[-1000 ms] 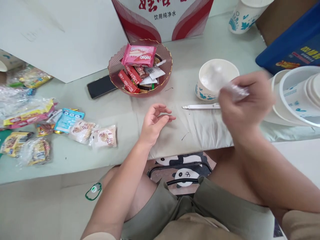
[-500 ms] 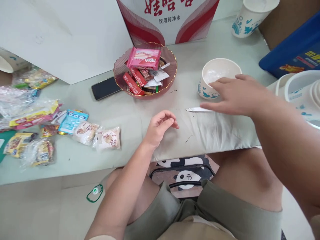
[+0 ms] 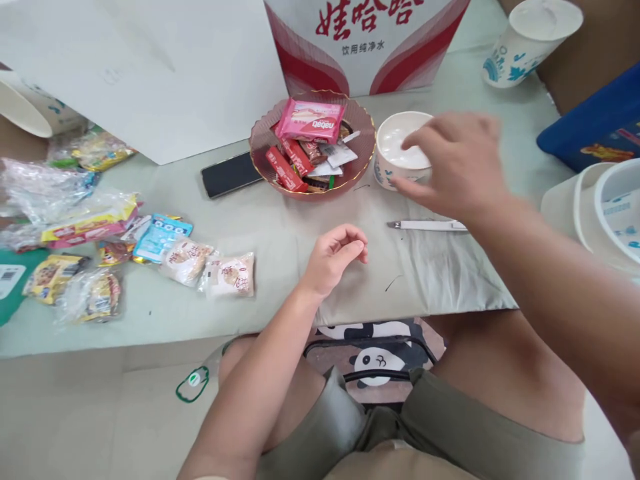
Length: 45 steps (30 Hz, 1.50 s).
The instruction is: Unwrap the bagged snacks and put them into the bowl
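Observation:
My left hand [image 3: 339, 259] rests at the table's front edge, its fingers loosely curled towards the thumb, with nothing visible in it. Slightly blurred, my right hand [image 3: 453, 163] is at the right side of a white paper bowl [image 3: 384, 175] with a blue print, thumb and fingers apart. Its fingertips overlap the bowl's rim; whether they touch it I cannot tell. Something whitish and shiny shows inside the bowl. Below the right hand lies a white utility knife [image 3: 425, 225]. Left of the paper bowl stands a pink, gold-rimmed dish [image 3: 257, 143] of wrapped snacks.
A black phone [image 3: 227, 177] lies beside the dish, before a large white box [image 3: 210, 80]. Packaged biscuits [image 3: 230, 275] and other wrapped snacks spread across the left. A paper cup [image 3: 525, 50], a blue package [image 3: 590, 127] and white tubs [image 3: 575, 200] stand at the right.
The paper bowl has shifted left, closer to the snack dish. My right hand has moved up and left, uncovering more of the utility knife. My left hand keeps its curled pose.

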### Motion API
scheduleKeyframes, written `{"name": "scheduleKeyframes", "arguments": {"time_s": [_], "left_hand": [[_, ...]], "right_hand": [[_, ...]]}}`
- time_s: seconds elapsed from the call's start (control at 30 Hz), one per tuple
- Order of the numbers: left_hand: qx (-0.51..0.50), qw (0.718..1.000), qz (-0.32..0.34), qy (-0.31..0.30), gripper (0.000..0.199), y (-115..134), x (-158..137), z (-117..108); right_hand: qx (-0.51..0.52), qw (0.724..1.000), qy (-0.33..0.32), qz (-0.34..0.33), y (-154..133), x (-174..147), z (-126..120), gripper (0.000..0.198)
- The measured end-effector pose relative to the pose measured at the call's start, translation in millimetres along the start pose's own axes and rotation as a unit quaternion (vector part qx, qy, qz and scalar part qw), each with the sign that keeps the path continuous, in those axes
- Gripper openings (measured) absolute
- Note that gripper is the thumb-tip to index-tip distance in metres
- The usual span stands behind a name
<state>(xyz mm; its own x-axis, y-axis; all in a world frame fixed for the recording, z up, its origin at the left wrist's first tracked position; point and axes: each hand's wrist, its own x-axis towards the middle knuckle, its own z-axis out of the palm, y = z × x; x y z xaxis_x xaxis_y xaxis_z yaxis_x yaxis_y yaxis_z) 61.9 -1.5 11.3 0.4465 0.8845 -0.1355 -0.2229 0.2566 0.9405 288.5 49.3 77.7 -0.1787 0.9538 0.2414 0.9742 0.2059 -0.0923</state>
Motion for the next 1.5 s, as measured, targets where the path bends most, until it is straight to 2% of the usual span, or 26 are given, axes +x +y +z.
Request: {"name": "scheduleKeyframes", "arguments": {"time_s": [0.1,0.17,0.27,0.33,0.37,0.43,0.5,0.57,0.63,0.73,0.8,0.83,0.87,0.9,0.97,1.0,1.03,1.13,1.17,1.2,1.27,1.3,1.33,1.37,1.4,1.5], "left_hand": [[0.055,0.998,0.008,-0.017,0.019,0.4,-0.9,3.7],[0.131,0.991,0.025,-0.029,0.022,0.2,-3.7,5.2],[0.257,0.962,0.065,-0.066,0.026,1.8,-18.8,7.8],[0.283,0.95,0.065,-0.118,0.031,5.8,-37.3,12.1],[0.287,0.944,0.059,-0.155,0.038,8.4,-47.9,15.2],[0.308,0.894,-0.034,-0.325,0.05,14.2,-67.8,21.6],[0.29,0.829,-0.11,-0.466,0.055,19.7,-81.9,25.7],[0.268,0.783,-0.156,-0.54,0.055,24.6,-88.3,24.7],[0.264,0.768,-0.176,-0.557,0.054,29.3,-88.9,18.0],[0.238,0.797,-0.173,-0.528,0.053,37.4,-86.1,2.4],[0.174,0.83,-0.146,-0.509,0.05,43.9,-84.6,-7.6],[0.133,0.845,-0.125,-0.503,0.048,47.3,-84.1,-11.7],[0.092,0.861,-0.103,-0.49,0.045,50.6,-83.6,-15.2],[0.056,0.88,-0.08,-0.464,0.042,53.4,-83.1,-17.9],[0.005,0.934,-0.042,-0.354,0.036,56.7,-80.6,-21.6],[-0.002,0.962,-0.024,-0.273,0.036,56.5,-78.2,-22.6],[0.004,0.981,-0.008,-0.194,0.038,54.6,-75.0,-23.2],[0.07,0.998,0.0,0.003,0.041,40.0,-60.7,-22.8],[0.073,0.996,-0.007,0.042,0.039,33.1,-55.3,-21.8],[0.061,0.997,-0.018,0.045,0.037,26.0,-50.1,-20.4],[0.022,0.999,-0.044,-0.016,0.048,12.9,-40.7,-16.2],[0.006,0.998,-0.054,-0.042,0.052,7.6,-36.4,-13.5],[-0.006,0.997,-0.06,-0.048,0.054,3.4,-32.3,-10.7],[-0.013,0.997,-0.061,-0.034,0.052,0.1,-28.3,-7.8],[-0.019,0.998,-0.055,-0.006,0.05,-2.3,-24.2,-5.1],[-0.036,0.996,-0.032,0.07,0.05,-5.6,-12.0,0.1]], "right_hand": [[0.033,0.995,0.097,-0.008,-20.9,-28.0,-17.8,0.036],[0.105,0.986,0.099,-0.086,-44.8,-36.4,-25.5,0.027],[0.233,0.944,0.001,-0.236,-95.4,-28.4,-24.1,0.022],[0.275,0.916,-0.084,-0.28,-133.6,-15.9,-11.9,0.029],[0.28,0.91,-0.124,-0.281,-152.3,-10.0,-2.7,0.034],[0.263,0.905,-0.19,-0.275,-186.8,-2.4,19.9,0.045],[0.229,0.907,-0.225,-0.273,-215.3,-2.4,43.1,0.062],[0.198,0.912,-0.237,-0.27,-235.1,-8.1,61.1,0.069],[0.193,0.918,-0.23,-0.259,-242.4,-15.4,70.2,0.065],[0.281,0.915,-0.201,-0.21,-225.5,-24.6,67.1,0.063],[0.394,0.889,-0.195,-0.126,-198.3,-31.2,57.1,0.064],[0.461,0.864,-0.193,-0.057,-182.0,-35.5,51.1,0.061],[0.532,0.825,-0.191,0.023,-165.1,-40.6,45.0,0.055],[0.6,0.77,-0.192,0.101,-148.5,-46.5,39.3,0.047],[0.706,0.647,-0.2,0.206,-119.0,-59.7,30.8,0.035],[0.742,0.598,-0.203,0.227,-107.3,-66.3,28.3,0.034],[0.765,0.562,-0.211,0.231,-98.0,-72.5,27.0,0.035],[0.807,0.51,-0.2,0.22,-83.9,-86.2,28.1,0.039],[0.815,0.499,-0.2,0.216,-82.4,-88.8,29.1,0.039],[0.819,0.493,-0.205,0.211,-81.7,-90.5,29.8,0.04],[0.811,0.503,-0.23,0.193,-79.9,-92.2,29.6,0.043],[0.795,0.524,-0.247,0.182,-77.7,-92.6,28.4,0.043],[0.771,0.556,-0.257,0.172,-74.1,-92.8,26.5,0.044],[0.738,0.603,-0.252,0.165,-68.9,-93.0,24.0,0.045],[0.693,0.664,-0.232,0.16,-62.1,-93.4,21.2,0.044],[0.468,0.865,-0.082,0.158,-33.9,-95.3,15.5,0.033]]}}
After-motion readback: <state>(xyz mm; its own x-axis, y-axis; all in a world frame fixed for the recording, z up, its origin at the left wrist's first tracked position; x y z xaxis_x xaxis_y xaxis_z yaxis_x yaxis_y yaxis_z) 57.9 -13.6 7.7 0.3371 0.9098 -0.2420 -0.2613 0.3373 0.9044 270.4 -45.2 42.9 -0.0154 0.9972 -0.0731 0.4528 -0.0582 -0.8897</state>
